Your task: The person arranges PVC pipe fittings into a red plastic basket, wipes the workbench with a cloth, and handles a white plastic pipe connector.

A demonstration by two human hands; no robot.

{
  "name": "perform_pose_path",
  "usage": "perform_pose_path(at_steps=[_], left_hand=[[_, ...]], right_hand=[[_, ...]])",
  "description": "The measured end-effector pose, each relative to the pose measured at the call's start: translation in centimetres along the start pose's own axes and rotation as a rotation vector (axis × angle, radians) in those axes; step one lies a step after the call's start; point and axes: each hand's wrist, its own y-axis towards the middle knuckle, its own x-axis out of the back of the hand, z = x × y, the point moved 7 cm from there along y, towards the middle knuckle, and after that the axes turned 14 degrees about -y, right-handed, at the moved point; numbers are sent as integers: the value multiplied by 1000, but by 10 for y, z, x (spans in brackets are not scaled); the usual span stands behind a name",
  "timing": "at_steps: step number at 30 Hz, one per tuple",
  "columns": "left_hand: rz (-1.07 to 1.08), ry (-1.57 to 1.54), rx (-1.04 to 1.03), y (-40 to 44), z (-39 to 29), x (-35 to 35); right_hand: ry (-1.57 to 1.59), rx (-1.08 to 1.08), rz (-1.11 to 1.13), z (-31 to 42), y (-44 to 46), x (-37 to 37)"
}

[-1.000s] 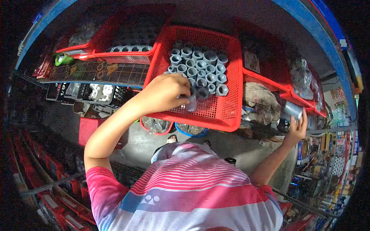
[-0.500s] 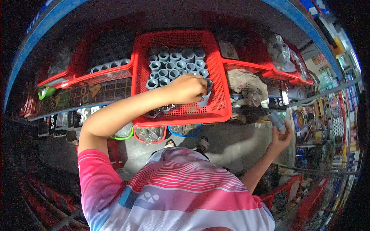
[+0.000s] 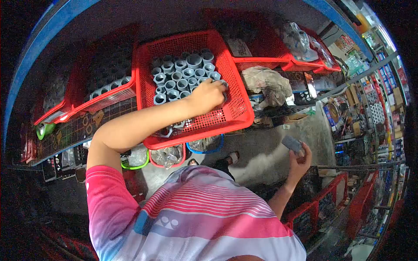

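The right hand [image 3: 299, 163] grips a grey cylindrical plastic fitting [image 3: 290, 143] in its fingers; beside the left hand [image 3: 208, 96], fingers curled, grip unclear, grey hex-rimmed fittings [image 3: 176, 76] stand in a red plastic basket [image 3: 237, 114].

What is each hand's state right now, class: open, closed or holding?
Left hand: curled at a grey fitting in the red basket; whether it grips cannot be told.
Right hand: closed, holding another grey fitting.

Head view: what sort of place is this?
Probably a hardware or plumbing-supplies shop, or its stockroom: a red basket holds grey pipe fittings, clear plastic bags fill another bin, and assorted goods crowd the far right.
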Motion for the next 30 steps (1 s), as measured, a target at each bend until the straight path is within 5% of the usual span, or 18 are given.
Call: perform_pose_path(at_steps=[5, 12, 17, 22, 27, 30], left_hand=[[-70, -67, 9, -10, -1, 29], [-105, -334, 438, -92, -18, 131], [-301, -481, 795, -163, -48, 117], [-474, -176, 757, -167, -64, 76], [-624, -178, 727, -174, -61, 75], [-623, -176, 707, -175, -61, 74]], right_hand=[[105, 59, 115, 21, 16, -28], [142, 399, 274, 108, 51, -62], [-197, 969, 677, 191, 46, -121], [-437, 1130, 857, 212, 48, -184], [-367, 1293, 929, 231, 40, -202], [-602, 1289, 1145, 226, 25, -210]])
